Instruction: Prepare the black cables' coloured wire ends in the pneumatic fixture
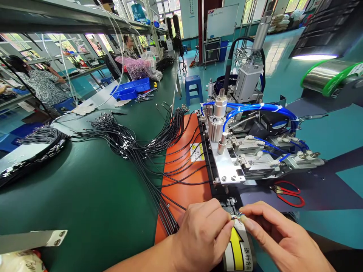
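**Both hands pinched on one wire in front of the machine**

Far up the green bench (93,196) stands one blue tray (133,86). You cannot tell from here what lies in it. Just behind it sits one clear plastic bag (138,67), stuffed with small pinkish parts. Off to your right, one reel (331,77) with green rims carries a wound band of shiny metal.

Your left hand (202,236) and your right hand (283,241) meet low in the view, just in front of the machine (241,151). On each hand the thumb and forefinger are closed on the same wire (237,216). Its thin coloured strands show in the small gap between your fingertips, just above a label with a yellow arrow (236,249). Your other fingers curl loosely.

By count, you have two hands on one wire. Black cables (176,151) fan across one orange mat (184,181), too many to number, and run down just beside your left hand. A second heap of cables (36,151) lies at the bench's left edge, well apart from the mat. One pair of red scissors (289,192) lies right of the machine, near your right hand but not touching it. There is one blue stool (193,87) in the aisle and one whiteboard (222,20) behind it. Two other people sit to the left, one in a patterned top (42,83) and one further back (129,47), both well away from your hands.
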The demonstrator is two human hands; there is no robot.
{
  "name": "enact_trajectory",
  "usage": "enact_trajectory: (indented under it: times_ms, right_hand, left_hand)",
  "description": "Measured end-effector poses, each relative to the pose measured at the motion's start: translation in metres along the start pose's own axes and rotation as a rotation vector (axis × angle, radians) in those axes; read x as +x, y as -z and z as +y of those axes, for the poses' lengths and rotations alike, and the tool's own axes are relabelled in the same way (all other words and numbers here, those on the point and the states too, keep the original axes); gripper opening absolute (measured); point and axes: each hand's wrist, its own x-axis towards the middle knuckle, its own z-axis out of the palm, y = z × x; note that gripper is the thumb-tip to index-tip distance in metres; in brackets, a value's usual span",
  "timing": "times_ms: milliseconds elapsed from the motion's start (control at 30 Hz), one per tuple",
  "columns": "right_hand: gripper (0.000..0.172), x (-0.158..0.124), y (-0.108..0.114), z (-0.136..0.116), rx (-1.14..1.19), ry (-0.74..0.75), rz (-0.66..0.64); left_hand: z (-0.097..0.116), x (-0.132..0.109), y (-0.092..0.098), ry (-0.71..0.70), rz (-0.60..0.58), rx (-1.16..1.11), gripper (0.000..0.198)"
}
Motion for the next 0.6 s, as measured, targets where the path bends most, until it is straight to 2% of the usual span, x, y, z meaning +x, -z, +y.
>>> enact_trajectory:
  times_ms: [333, 600]
  right_hand:
    - [0.034, 0.0065, -0.0039, -0.0092, 0.092, -0.041, -0.032]
    - [0.037, 0.0100, -0.0071, -0.0067, 0.138, -0.096, -0.020]
  left_hand:
    - [0.0012, -0.0011, 0.0000, -0.010, 0.021, 0.002, 0.014]
    - [-0.0015, -0.0005, -0.0027, 0.022, 0.003, -0.005, 0.018]
